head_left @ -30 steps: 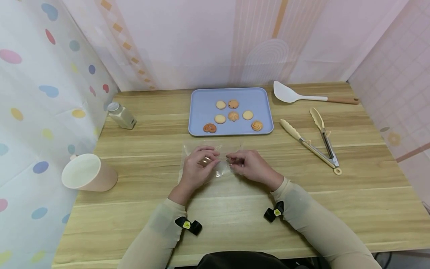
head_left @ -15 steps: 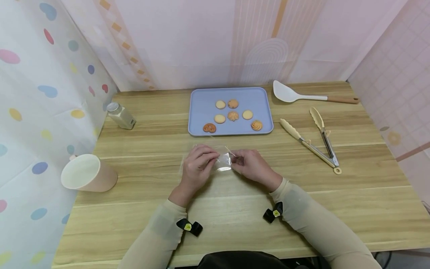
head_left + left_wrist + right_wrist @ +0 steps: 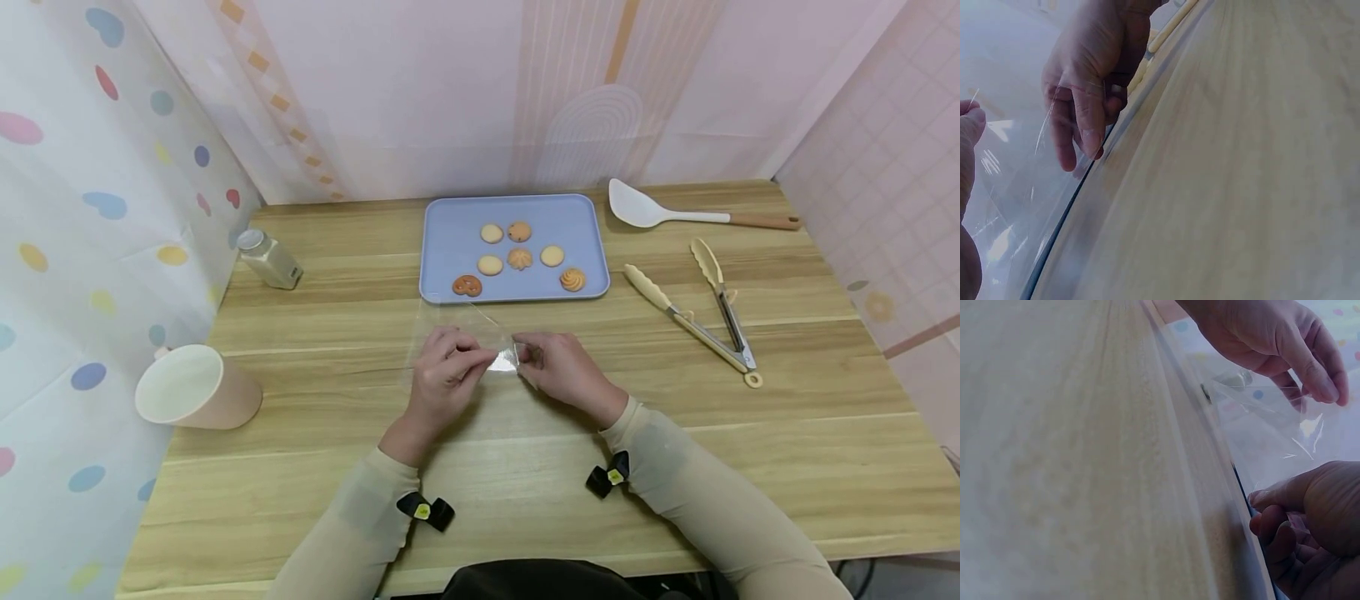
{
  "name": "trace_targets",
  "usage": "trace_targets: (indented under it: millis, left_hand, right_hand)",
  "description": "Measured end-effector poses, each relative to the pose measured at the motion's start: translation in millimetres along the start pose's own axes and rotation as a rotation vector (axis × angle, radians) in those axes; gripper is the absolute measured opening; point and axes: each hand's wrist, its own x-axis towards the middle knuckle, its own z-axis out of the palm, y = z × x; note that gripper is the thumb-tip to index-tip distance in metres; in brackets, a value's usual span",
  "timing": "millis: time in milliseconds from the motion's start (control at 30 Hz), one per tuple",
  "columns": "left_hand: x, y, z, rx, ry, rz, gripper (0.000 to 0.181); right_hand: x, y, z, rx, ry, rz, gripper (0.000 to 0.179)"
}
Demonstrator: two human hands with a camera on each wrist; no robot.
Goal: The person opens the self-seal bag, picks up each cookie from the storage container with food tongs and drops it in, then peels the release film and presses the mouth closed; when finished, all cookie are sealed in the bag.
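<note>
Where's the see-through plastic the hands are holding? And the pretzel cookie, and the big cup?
See-through plastic [image 3: 505, 360]: head view, on its shiny patch.
Pretzel cookie [image 3: 467, 286]: head view, on its middle.
Big cup [image 3: 234, 394]: head view, on its outside wall.

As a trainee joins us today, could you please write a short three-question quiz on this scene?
1. Count: how many biscuits lie on the blue tray?
2. True or false: the tongs lie spread open on the table.
3. Choose: what do the left hand and right hand hold? (a) a spatula, (b) clear plastic, (c) a cup.

Key: 1. Seven. 2. True. 3. (b).
</note>
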Motion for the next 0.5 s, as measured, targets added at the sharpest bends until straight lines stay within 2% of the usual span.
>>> trace_targets:
  millis: [100,200,367,500]
  left_hand:
    - [-0.4,-0.1,0.2,0.018,-0.025,-0.005,0.006]
    - [-0.2,-1.9,-0.5,0.03,-0.027,-0.041,0.008]
    - [-1.2,-7.2,-2.0,0.025,0.031,-0.119,0.012]
    - [-3.4,-10.8,-2.2,-0.031,0.064,-0.153,0.015]
  right_hand:
    - [-0.2,-0.7,-0.5,-0.013,0.001,-0.001,0.04]
    - [-1.0,-1.9,-1.8,0.006,-0.016,0.001,0.042]
    - [-3.8,-4.7,-4.7,0.093,-0.046,-0.009,0.037]
    - [-6.8,-5.8,-7.0,0.121,-0.058,-0.047,0.031]
